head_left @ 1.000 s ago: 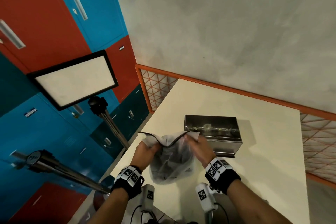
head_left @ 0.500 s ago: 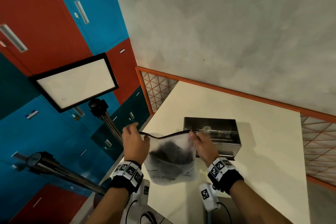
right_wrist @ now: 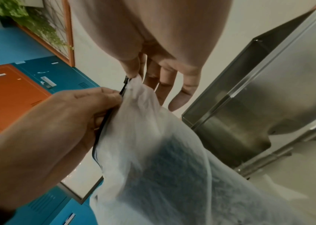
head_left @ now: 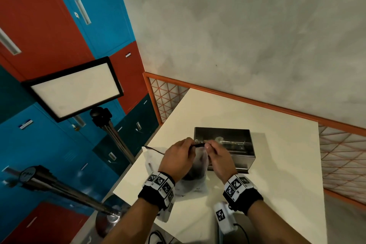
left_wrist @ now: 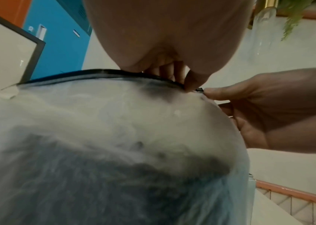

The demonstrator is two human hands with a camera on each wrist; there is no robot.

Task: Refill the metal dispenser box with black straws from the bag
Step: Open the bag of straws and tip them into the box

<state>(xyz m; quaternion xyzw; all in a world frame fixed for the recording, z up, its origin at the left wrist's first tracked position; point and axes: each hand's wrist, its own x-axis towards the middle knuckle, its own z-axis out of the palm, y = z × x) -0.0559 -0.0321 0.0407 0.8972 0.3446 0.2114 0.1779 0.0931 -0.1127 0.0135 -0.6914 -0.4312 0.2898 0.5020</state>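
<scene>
A translucent plastic bag with a black zip strip along its top hangs over the white table. A dark mass of black straws shows through its lower half. My left hand pinches the zip strip near its right end. Close beside it, almost fingertip to fingertip, my right hand pinches the end of the same strip. The metal dispenser box stands just behind the hands. The right wrist view shows its steel side and front next to the bag.
A light panel on a stand and a tripod pole are left of the table, before red and blue lockers. An orange mesh fence borders the table's back and right. A white marked device lies at the near edge.
My left hand let go of the bag's left corner and moved right along the zip strip to meet the right hand. The left corner now hangs free.
</scene>
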